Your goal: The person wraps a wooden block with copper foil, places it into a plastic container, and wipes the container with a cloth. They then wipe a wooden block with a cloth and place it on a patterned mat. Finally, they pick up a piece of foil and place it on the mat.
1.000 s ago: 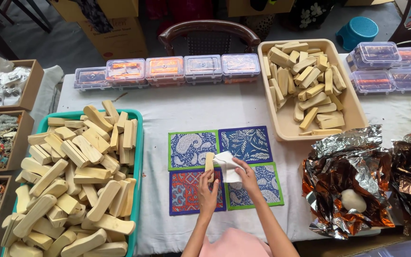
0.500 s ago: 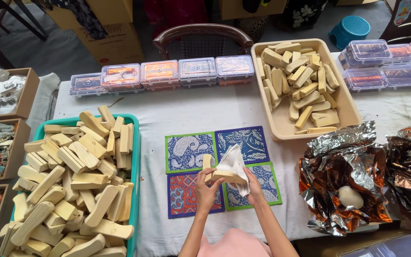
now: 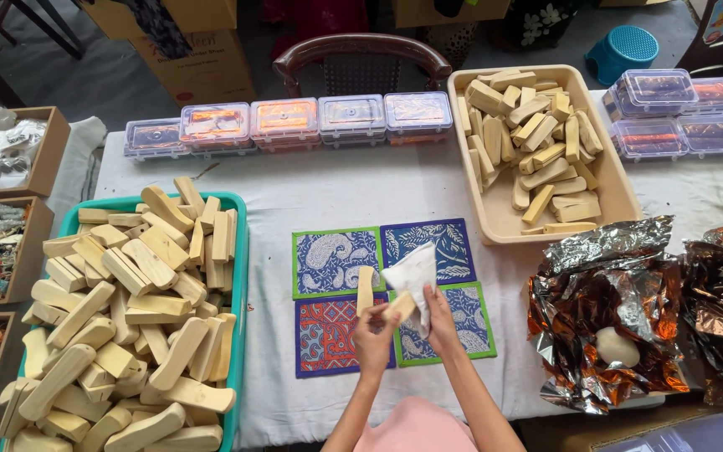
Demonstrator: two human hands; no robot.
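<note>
Above the 4 patterned cloth mats on the white-covered table, the left hand keeps a closed grip on a pale wooden block, while the right hand pinches a white folded cloth against it. A second upright wooden block stands just beside them.

green tray cut off at bottom-left edge; wooden piece beside the tray partly hidden under white cloth; chair seat behind counter
</note>
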